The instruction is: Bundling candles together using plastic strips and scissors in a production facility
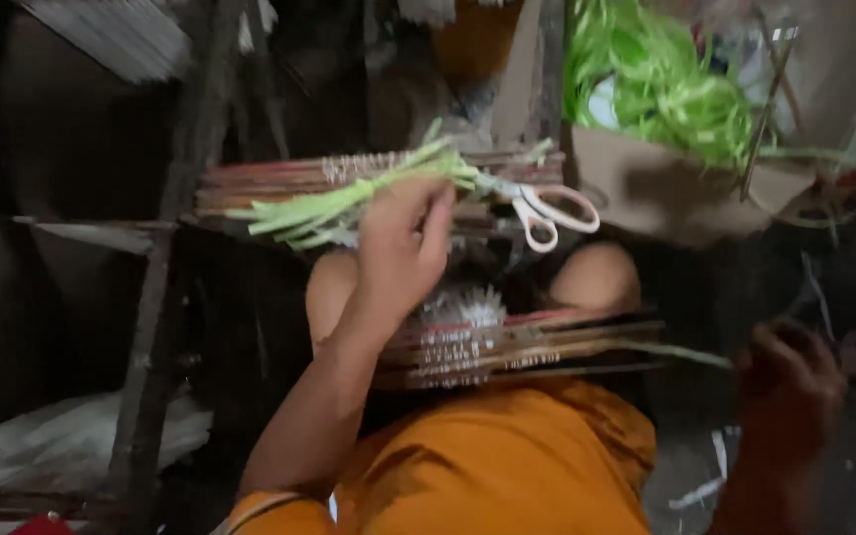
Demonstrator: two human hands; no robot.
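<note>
Head view: left hand (403, 248) at frame centre, raised, fingers pinched shut on a bunch of green strips (349, 203); strips fan out to the left & slightly down, held at one end, prob. so the loose ends hang free of the work. Just right of the fingertips lie white-handled scissors (547, 213), blades toward the strips, handles to the right, resting on the upper bundle of sticks (279, 183) – close to hand, apart from the fingers. A 2nd stick bundle (507, 347) lies across the lap at lower centre, above the orange cloth (507, 466), wrapped w/ pale thread at its left part; seems propped on the knees to stay level. Right hand (790, 386) at lower right, dark & blurred; fingers look curled, near the thin tip sticking out from the lap bundle, but can't tell if it grips anything. Containers: cardboard box (666, 183) at upper right, open, holds a loose heap of bright green ribbon (661, 89) plus a couple of thin rods leaning on its rim. White bag (61, 436) at lower left, contents hidden.
</note>
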